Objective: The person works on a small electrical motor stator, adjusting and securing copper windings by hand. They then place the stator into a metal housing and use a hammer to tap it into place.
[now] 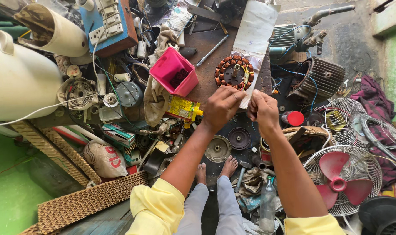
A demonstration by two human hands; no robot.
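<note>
Your left hand (222, 106) and right hand (263, 109) pinch the near edge of a pale sheet (254, 35) beside the copper-wound stator (234, 73); your fingertips hide exactly what they grip.

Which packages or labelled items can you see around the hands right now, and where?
Yellow packet: on the bench left of the left hand, flat, yellow with a red patch.
White sack: low on the left, bulging, white with red print.
Small box: above the sack, oblong, green, white and red.
</note>
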